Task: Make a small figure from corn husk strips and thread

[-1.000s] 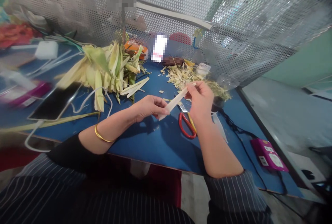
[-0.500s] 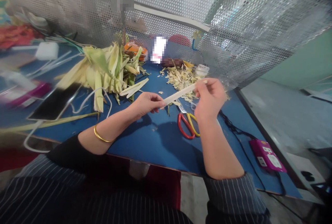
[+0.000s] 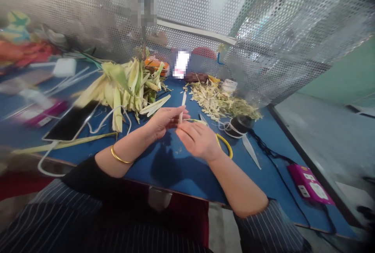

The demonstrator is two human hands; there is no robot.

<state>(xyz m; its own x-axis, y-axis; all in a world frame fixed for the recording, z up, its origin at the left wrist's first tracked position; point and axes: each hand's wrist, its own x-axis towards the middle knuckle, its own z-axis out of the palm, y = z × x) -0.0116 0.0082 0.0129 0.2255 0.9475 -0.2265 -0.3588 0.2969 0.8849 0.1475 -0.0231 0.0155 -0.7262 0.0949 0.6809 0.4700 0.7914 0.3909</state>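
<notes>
The left hand (image 3: 165,123) pinches a pale strip (image 3: 183,99) upright above the blue table (image 3: 196,176); the right hand (image 3: 199,139) seemingly grips its lower end. Apparently hand-shaping, it calls for steady fingertips. Beyond lie corn husks (image 3: 117,96) and shreds (image 3: 206,96).

Clock centred on your hands, 12 away from you. Over the table (image 3: 187,184): husk strip (image 3: 183,100) between your left hand (image 3: 162,123) and right hand (image 3: 200,139), upper end toward 12. Husk pile (image 3: 125,85) at your 10; phone (image 3: 73,122) at 9, cable (image 3: 40,163) dropping past the near edge. Heap of shreds (image 3: 206,98) at 1 to 2. Spool (image 3: 244,123) at 3. Scissors (image 3: 229,146) at 4, partly hidden behind your right hand. Farther along 4, box (image 3: 310,184). Perforated panel (image 3: 190,2) behind everything, at 12.
</notes>
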